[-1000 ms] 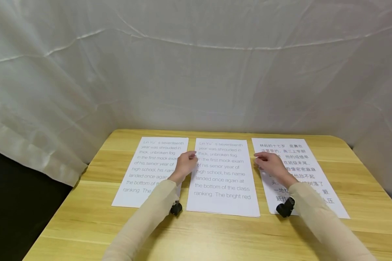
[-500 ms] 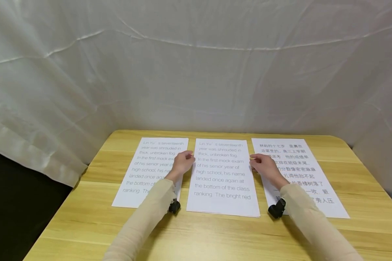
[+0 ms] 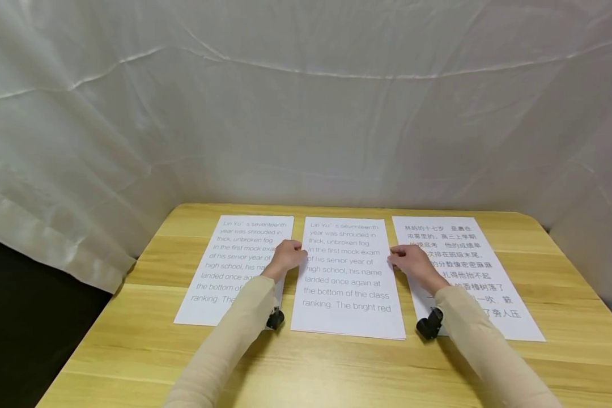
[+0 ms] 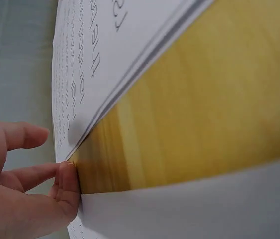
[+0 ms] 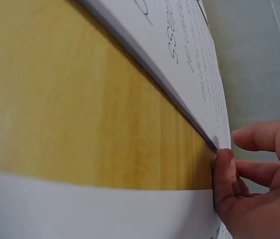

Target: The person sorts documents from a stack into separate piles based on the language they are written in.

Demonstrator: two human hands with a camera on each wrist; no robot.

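Note:
Three white printed paper stacks lie side by side. The middle paper stack [image 3: 344, 283], in large English print, is between the two hands. At its left edge is my left hand [image 3: 287, 258]; in the left wrist view one fingertip [image 4: 67, 172] meets the stack's edge, while another finger is held apart above. My right hand [image 3: 413, 263] is at the opposite edge, with a fingertip [image 5: 223, 162] against the paper and a gap below the finger above it. Neither hand visibly pinches the sheets. My forearms and hands partly cover the outer stacks.
The left paper stack [image 3: 199, 309] bears the same English text. Chinese characters cover the right paper stack [image 3: 510, 326]. All lie on a light wooden table [image 3: 336, 368], with a pale curtain [image 3: 306, 130] behind and at the sides.
My right hand has moved left from over the right stack to the middle stack's edge. My left hand shifted slightly left, then came back right to the near edge. The papers stay put.

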